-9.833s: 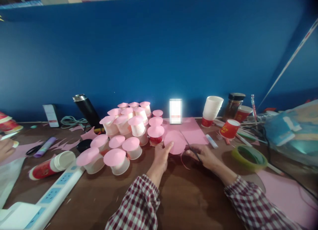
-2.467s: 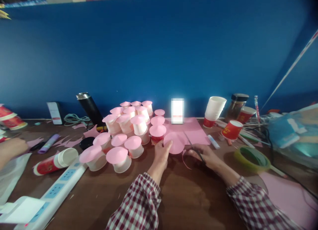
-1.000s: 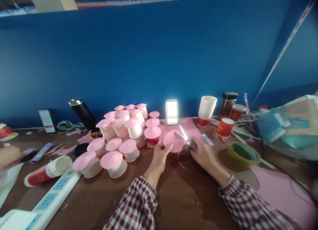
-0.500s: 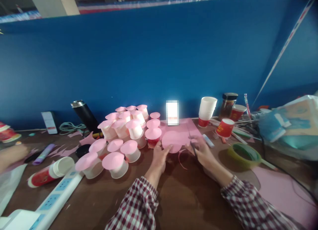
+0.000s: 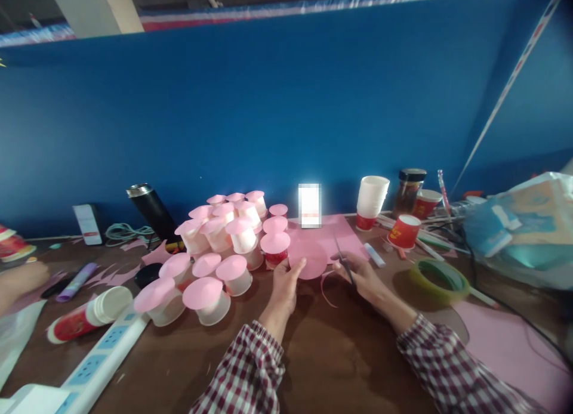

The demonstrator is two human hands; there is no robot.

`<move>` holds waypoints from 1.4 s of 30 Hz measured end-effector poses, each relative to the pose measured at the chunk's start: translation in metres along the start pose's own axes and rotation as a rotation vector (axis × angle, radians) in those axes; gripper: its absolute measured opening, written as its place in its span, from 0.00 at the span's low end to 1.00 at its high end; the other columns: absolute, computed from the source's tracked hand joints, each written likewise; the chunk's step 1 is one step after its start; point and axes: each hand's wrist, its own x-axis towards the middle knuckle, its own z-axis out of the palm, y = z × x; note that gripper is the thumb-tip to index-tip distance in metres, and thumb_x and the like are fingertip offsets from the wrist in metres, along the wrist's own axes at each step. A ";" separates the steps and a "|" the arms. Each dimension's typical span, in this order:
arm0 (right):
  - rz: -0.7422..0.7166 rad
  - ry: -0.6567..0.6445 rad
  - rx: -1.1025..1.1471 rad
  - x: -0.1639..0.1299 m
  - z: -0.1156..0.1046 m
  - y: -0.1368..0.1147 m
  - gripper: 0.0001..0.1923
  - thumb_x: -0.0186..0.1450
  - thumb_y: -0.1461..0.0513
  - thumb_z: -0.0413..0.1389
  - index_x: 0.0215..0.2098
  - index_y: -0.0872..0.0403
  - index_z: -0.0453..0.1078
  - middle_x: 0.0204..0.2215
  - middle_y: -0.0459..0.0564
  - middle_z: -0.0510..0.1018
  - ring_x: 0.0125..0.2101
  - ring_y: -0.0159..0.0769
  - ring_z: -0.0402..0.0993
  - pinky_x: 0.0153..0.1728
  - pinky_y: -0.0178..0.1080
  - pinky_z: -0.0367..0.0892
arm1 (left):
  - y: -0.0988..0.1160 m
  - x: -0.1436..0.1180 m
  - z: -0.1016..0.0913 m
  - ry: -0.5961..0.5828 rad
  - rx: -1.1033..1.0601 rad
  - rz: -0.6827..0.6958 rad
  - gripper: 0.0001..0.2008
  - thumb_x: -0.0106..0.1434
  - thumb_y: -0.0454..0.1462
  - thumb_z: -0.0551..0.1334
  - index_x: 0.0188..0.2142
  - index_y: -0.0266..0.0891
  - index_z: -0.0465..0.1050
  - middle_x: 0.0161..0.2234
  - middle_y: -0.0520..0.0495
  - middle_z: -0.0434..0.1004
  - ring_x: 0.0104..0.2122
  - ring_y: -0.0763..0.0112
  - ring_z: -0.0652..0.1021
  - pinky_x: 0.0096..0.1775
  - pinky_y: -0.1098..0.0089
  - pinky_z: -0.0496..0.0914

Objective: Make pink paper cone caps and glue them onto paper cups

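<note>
Between the thumb and fingers of my left hand (image 5: 286,283) is a round pink paper disc (image 5: 310,260), held by its left edge. My right hand (image 5: 362,275) grips a pair of scissors (image 5: 344,262), their blades pointing away from me, just right of the disc. A thin curled pink paper strip (image 5: 326,292) hangs below the disc, between my hands. Behind them a pink paper sheet (image 5: 342,228) lies on the table. Left of my left hand stand several paper cups (image 5: 244,238) topped with shallow pink paper cones (image 5: 203,293).
A white power strip (image 5: 92,366), a toppled cup stack (image 5: 74,327) and a black flask (image 5: 154,211) are on the left, near another person's hand (image 5: 22,286). Rightward are upright stacked cups (image 5: 372,196), a red cup (image 5: 404,231), a tape roll (image 5: 441,281) and a plastic bag (image 5: 523,223).
The pink disc has turned slightly in my left hand and now shows as one rounder shape. The scissors have come away from its edge a little. Both hands stay nearly in place.
</note>
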 end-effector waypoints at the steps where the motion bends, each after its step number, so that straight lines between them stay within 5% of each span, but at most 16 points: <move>1: -0.007 -0.013 -0.006 0.001 0.000 0.001 0.22 0.54 0.50 0.60 0.40 0.56 0.67 0.24 0.45 0.73 0.25 0.32 0.68 0.24 0.33 0.61 | -0.001 0.000 0.000 -0.003 0.001 0.003 0.18 0.46 0.42 0.70 0.34 0.31 0.76 0.30 0.42 0.79 0.30 0.67 0.77 0.38 0.66 0.69; 42: 0.048 -0.167 -0.041 0.002 -0.004 -0.002 0.19 0.56 0.49 0.59 0.35 0.56 0.69 0.23 0.44 0.70 0.22 0.28 0.63 0.21 0.30 0.57 | 0.006 0.001 0.002 0.022 -0.029 -0.008 0.21 0.47 0.41 0.70 0.38 0.30 0.75 0.33 0.40 0.79 0.34 0.64 0.78 0.43 0.62 0.69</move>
